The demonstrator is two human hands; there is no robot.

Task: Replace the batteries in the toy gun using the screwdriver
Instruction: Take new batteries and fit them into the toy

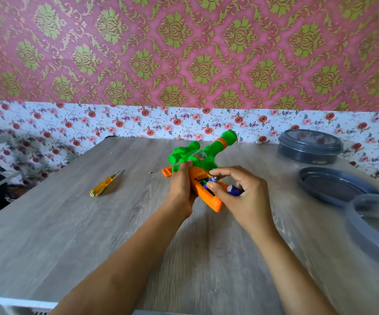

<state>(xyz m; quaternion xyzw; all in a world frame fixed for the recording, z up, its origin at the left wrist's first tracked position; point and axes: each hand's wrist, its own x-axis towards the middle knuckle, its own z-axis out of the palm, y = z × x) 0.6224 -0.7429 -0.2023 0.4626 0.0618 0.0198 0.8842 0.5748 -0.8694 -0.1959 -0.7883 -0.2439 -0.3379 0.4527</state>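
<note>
Spreading across most of the view, the grey wood-grain table [70, 223] carries everything. At three o'clock from centre sit a lidded grey tub [310, 153], a loose grey lid [334, 187] and a clear tub [366, 226].

The toy gun [209, 151] lies at the table's middle, its green barrel pointing to one o'clock and its orange grip towards five o'clock with the battery bay [201, 178] open upwards. The left hand [181, 185] wraps round the gun's body from nine o'clock and steadies it. The right hand [245, 201] pinches a battery [214, 178] at the bay's mouth, with a second battery [234, 189] tucked under its curled fingers. I cannot tell whether the pinched cell is going in or coming out.

The yellow screwdriver [103, 186] rests well apart at nine o'clock. The orange cover [166, 172] lies just behind the left hand, and a tiny screw [151, 172] sits near it.

To do this step well, hold the gun flat, check the polarity marks, push the cell against the spring end first, then press it level. The spare cell in the palm could slip, and the loose screw is easy to knock away.
</note>
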